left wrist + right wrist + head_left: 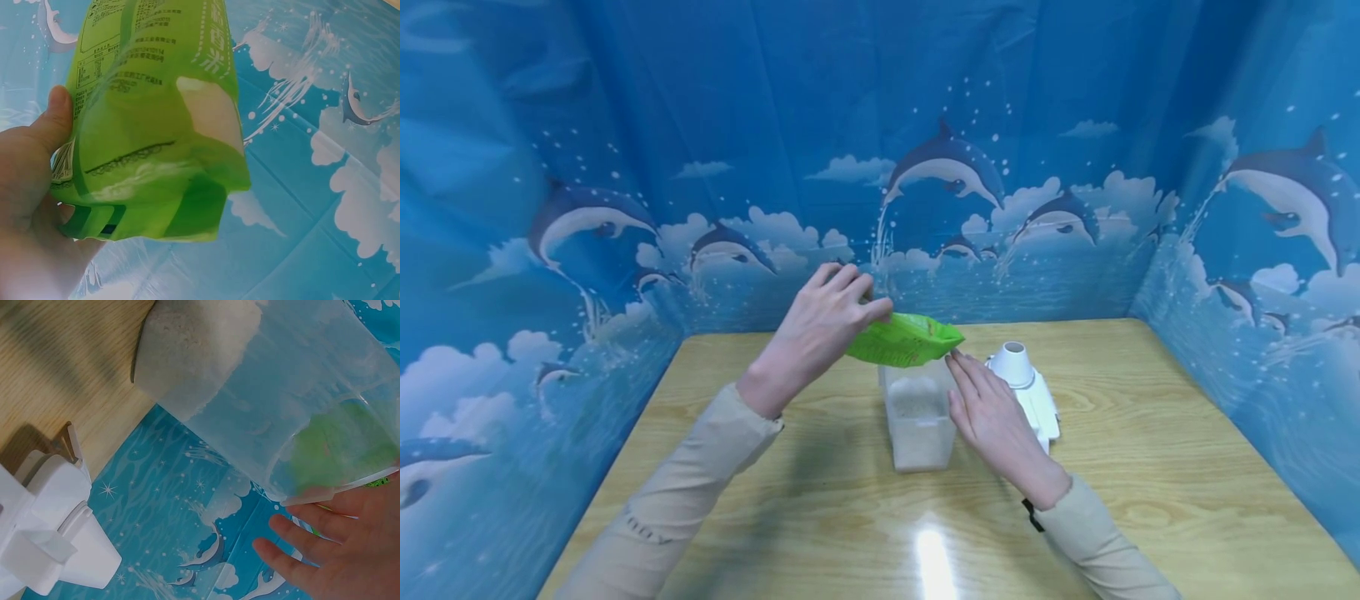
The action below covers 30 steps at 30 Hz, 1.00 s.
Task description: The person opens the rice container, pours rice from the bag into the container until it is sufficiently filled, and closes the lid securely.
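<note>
My left hand [831, 312] grips a green rice bag [906, 340] by its bottom end. Tilted, the bag points its other end to the right, over a clear plastic container [922, 446] on the table. Printed text and a pale window show on the bag [156, 125] in the left wrist view, with the left thumb [57, 115] along its side. White grains [194, 344] fill the lower part of the container. My right hand [992, 417] has its fingers stretched out at the container's rim, fingertips right by the bag's lower corner. Through the container wall, green shows near the rim.
A white plastic device with a cone-shaped spout [1013, 365] lies on the wooden table [1112, 467], just right of the container and close to the right hand. Blue dolphin-print sheeting [790, 125] walls the table at the back and both sides.
</note>
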Each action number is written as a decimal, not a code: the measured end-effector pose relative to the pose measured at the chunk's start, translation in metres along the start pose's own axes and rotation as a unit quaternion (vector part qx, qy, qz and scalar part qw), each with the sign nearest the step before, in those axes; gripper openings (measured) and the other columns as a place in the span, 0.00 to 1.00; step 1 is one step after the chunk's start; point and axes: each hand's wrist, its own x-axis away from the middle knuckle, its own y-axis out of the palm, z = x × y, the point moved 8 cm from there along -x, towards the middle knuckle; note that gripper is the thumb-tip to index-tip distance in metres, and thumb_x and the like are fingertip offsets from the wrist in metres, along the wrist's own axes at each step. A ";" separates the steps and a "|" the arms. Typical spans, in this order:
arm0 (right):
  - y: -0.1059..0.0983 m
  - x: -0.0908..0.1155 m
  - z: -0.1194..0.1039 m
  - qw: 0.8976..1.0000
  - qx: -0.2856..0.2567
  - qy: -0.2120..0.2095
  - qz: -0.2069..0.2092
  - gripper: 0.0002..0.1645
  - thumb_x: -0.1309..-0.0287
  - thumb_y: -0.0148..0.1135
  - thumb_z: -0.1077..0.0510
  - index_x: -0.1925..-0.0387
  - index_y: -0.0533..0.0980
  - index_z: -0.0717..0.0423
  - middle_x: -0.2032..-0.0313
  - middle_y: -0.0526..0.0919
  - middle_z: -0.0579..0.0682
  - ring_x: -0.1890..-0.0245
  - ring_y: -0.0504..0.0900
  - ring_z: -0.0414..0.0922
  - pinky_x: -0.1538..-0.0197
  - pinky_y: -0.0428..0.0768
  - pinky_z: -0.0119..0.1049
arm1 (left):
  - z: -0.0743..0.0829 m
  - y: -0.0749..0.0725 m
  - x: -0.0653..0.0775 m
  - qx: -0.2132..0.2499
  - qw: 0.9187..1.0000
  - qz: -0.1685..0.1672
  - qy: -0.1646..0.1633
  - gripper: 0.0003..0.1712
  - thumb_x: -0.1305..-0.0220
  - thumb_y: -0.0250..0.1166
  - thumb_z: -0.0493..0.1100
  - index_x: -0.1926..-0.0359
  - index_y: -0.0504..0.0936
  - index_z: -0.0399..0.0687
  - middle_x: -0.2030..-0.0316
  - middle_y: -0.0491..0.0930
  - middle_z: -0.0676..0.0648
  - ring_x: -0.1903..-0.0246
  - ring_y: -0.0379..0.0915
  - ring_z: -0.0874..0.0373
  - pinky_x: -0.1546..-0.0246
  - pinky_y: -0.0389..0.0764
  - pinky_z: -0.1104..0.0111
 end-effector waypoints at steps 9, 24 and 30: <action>0.000 0.000 -0.001 1.000 0.003 0.000 0.001 0.33 0.25 0.40 0.50 0.30 0.67 0.68 0.31 0.70 0.64 0.32 0.70 0.60 0.30 0.69 0.54 | 0.002 -0.003 -0.003 -0.015 1.000 -0.004 0.009 0.12 0.35 0.69 0.39 0.52 0.85 0.58 0.59 0.83 0.47 0.51 0.76 0.49 0.39 0.75 0.54; 0.001 -0.001 0.001 1.000 0.010 0.003 -0.007 0.32 0.25 0.41 0.51 0.31 0.67 0.68 0.33 0.71 0.65 0.33 0.71 0.61 0.31 0.70 0.56 | 0.007 -0.006 -0.006 -0.049 0.998 -0.001 0.026 0.13 0.32 0.67 0.38 0.51 0.84 0.59 0.56 0.82 0.45 0.49 0.74 0.48 0.39 0.73 0.54; 0.001 -0.001 0.000 1.000 0.014 0.000 0.000 0.32 0.25 0.41 0.51 0.31 0.68 0.69 0.33 0.72 0.65 0.33 0.71 0.61 0.31 0.70 0.55 | 0.008 -0.006 -0.006 -0.054 0.998 -0.005 0.028 0.15 0.33 0.68 0.34 0.51 0.85 0.59 0.55 0.82 0.45 0.49 0.74 0.49 0.37 0.72 0.53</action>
